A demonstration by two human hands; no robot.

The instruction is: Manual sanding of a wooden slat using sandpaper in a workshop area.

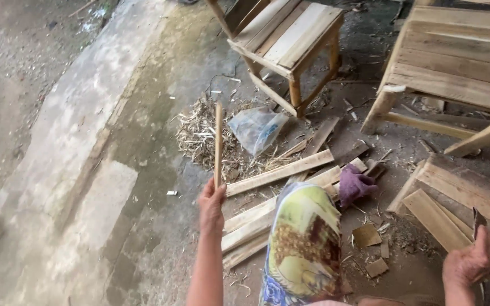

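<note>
Bare concrete floor point(114, 147) is strewn with wood shavings point(205, 139) and loose planks point(279, 173) below a wooden chair point(290, 34). A thin stick point(218, 141) is held upright in the closed left hand point(211, 201) — over the shavings — while a dark blade point(477, 218) is gripped by the right hand point(471, 260).
</note>
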